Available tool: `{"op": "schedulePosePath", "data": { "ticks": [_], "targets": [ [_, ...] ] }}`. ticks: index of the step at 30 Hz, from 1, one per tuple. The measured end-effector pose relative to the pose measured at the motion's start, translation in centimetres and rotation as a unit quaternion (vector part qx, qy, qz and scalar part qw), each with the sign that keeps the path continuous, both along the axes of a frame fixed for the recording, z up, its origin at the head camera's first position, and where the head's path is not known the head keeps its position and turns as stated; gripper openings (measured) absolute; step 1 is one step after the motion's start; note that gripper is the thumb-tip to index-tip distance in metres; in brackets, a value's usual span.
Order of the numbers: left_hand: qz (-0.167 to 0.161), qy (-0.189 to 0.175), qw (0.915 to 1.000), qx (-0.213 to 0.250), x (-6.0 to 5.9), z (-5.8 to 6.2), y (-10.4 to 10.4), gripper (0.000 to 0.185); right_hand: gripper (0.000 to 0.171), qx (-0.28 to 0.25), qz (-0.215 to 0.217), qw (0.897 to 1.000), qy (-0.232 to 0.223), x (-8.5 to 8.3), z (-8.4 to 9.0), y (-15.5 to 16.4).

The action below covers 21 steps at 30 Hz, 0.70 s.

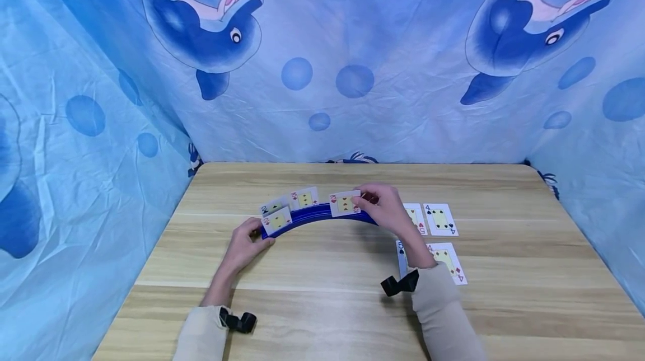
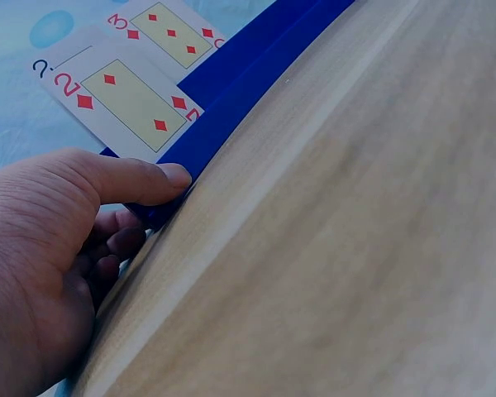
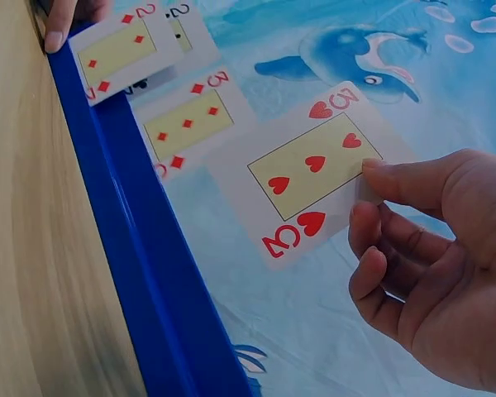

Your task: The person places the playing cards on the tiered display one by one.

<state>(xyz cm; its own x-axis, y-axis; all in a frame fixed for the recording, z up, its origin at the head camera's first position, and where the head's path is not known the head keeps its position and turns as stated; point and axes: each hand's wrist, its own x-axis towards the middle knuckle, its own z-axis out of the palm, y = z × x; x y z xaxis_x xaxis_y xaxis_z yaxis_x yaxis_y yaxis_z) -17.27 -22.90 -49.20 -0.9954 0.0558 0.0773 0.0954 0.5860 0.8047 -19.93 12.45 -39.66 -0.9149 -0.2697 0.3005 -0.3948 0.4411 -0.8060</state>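
Note:
A curved blue card holder [image 1: 309, 214] lies on the table. My left hand [image 1: 246, 244] grips its left end, thumb [image 2: 161, 178] on the near side and fingers partly hidden below. At that end stand a two of diamonds [image 2: 124, 106] and, in the slot behind, a mostly covered black two [image 3: 200, 37]. Beside the black two is a three of diamonds [image 3: 190, 124]. My right hand [image 1: 384, 204] pinches a three of hearts [image 3: 310, 169] at its right edge between thumb and fingers. In the head view this card overlaps the holder's right part; I cannot tell whether they touch.
Face-up on the table at right lie a red five [image 1: 414, 216], a black four [image 1: 440, 219], a black five [image 1: 401, 257] and a four of diamonds [image 1: 450, 266]; my right forearm partly covers some. A blue dolphin-print cloth [image 1: 403, 115] hangs behind the wooden table [image 1: 322, 305].

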Motion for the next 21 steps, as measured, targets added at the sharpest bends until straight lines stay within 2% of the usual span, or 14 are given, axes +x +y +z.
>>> {"op": "schedulePosePath", "data": {
  "ticks": [6,21],
  "targets": [
    [-0.001,-0.004,1.0000,0.005,0.0,0.0,-0.1,0.039,0.015,-0.027,0.003,1.000,-0.013,-0.6,-0.5,-1.6],
    [0.000,0.000,1.0000,-0.002,0.0,0.1,0.0,0.037,0.017,-0.049,0.016,0.998,-0.020,-1.9,-2.1,-4.8]
  ]
}}
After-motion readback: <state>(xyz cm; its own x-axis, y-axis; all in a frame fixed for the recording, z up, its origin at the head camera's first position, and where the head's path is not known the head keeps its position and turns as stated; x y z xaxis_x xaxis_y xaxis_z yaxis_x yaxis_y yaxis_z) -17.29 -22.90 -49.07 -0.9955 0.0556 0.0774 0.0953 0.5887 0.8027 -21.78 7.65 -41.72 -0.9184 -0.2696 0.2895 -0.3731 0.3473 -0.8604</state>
